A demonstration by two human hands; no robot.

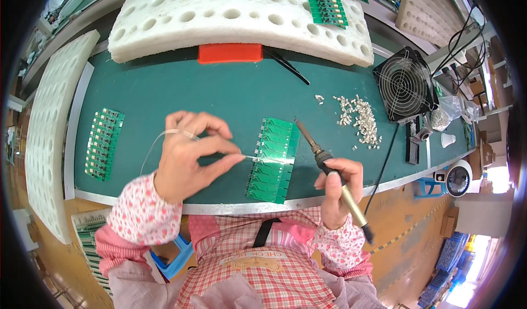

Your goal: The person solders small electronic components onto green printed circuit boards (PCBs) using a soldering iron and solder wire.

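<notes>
While both hands converge on the green circuit board panel (pixel 273 159), the notes run as follows.

Step in hand: soldering along the panel, judged from the wire and iron meeting over it.

Left hand (pixel 189 155): pinched closed on a thin solder wire (pixel 248 157); thumb and forefinger feed its free end onto the panel's left edge, the slack looping back over the knuckles.

Right hand (pixel 335 191): clenched pen-fashion around the soldering iron (pixel 329 169); tip lifted just above the panel's upper right corner, not touching the wire's end.

Panel position: flat on the green bench mat (pixel 219 95), close to the front metal edge, between the two hands.

Next move calls for: probably bringing the iron tip across to where the wire rests, steady and light, so both meet on one pad.

Nearby: a second board panel (pixel 103 143) well apart to the left; a heap of small metal parts (pixel 359 119) to the right; a black fan (pixel 404 84) beyond them; white perforated foam trays (pixel 236 12) behind; black tweezers (pixel 286 65) beside a red block (pixel 230 52).
</notes>
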